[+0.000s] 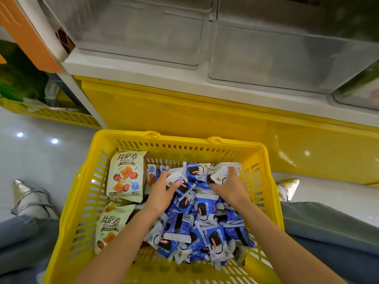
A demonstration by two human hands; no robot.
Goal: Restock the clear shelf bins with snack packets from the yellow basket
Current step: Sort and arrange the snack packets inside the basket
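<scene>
Yellow slotted basket [82, 181]; blue-and-white packets [205, 210] with dark biscuit print; cream bags [127, 175] printed orange; clear bins [266, 58]; silver shoes [26, 193].

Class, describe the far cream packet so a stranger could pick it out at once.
Find the yellow basket; look in its far left corner. A cream packet leans there, picturing orange rolls. It is bigger than the blue packets beside it and sits beyond the second cream packet.

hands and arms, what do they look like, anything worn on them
The left arm and right arm are bare, with no sleeves in view. The left hand and right hand wear no gloves; no watch, bracelet or ring shows.
</scene>
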